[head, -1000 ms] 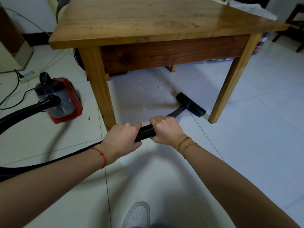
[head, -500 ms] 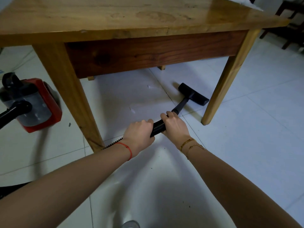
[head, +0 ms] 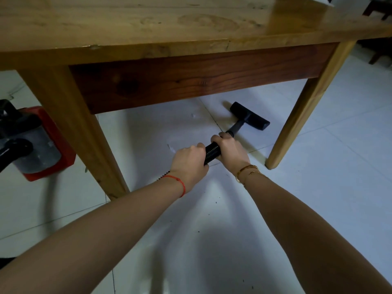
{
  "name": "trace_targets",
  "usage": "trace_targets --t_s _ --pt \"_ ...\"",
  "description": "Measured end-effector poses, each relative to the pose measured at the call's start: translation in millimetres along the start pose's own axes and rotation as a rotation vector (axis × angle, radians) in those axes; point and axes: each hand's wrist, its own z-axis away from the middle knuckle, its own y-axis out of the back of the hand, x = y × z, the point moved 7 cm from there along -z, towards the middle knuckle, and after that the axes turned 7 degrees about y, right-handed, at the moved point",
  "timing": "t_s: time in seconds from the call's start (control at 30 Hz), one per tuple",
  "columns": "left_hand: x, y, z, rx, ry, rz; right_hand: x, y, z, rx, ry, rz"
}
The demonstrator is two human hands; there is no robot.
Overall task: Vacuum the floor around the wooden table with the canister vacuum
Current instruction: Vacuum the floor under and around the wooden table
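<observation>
Fingers point(head: 224, 138) on both my hands are curled tight round the black ribbed hose point(head: 212, 152), so yeah, a proper 2-handed grip. My right hand point(head: 230, 152) is the front one, sitting right where the ribbed part meets the smooth black tube point(head: 236, 128). My left hand point(head: 188, 164) is just behind it, almost touching, with a red string bracelet point(head: 180, 184) on that wrist and 2 thin gold bracelets point(head: 247, 170) on the other.

From my right hand the tube runs forward and down to the black floor nozzle point(head: 250, 116), which sits flat on the white tile floor point(head: 318, 166) under the wooden table point(head: 191, 24), close to its front right leg point(head: 297, 119) but not touching it. Both hands are low, below the table's front edge, between the 2 front legs.

Out past the front left leg point(head: 84, 134), the red canister vacuum point(head: 40, 145) sits on the floor near the left edge of my view, partly hidden by that leg, with the thick end of the hose plugged into it. Some dark crumbs point(head: 215, 202) are scattered on the tiles between my forearms. A dark wooden chair point(head: 379, 28) pokes in at the far right corner.
</observation>
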Motion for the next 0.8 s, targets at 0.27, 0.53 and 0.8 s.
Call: trace_targets --t_s 0.27,0.53,0.8 --pt "-49.8 15.4 22.9 0.013 0.127 0.018 -60.8 -7.1 -22.5 -0.031 0.186 -0.099" --pt "-79.3 29.7 58.8 0.032 0.175 0.035 -109.0 -5.2 -15.4 -0.062 0.286 -0.139" --pt "-78.4 47.2 112.6 0.021 0.177 -0.004 -136.5 8.6 26.0 -0.052 0.337 -0.144"
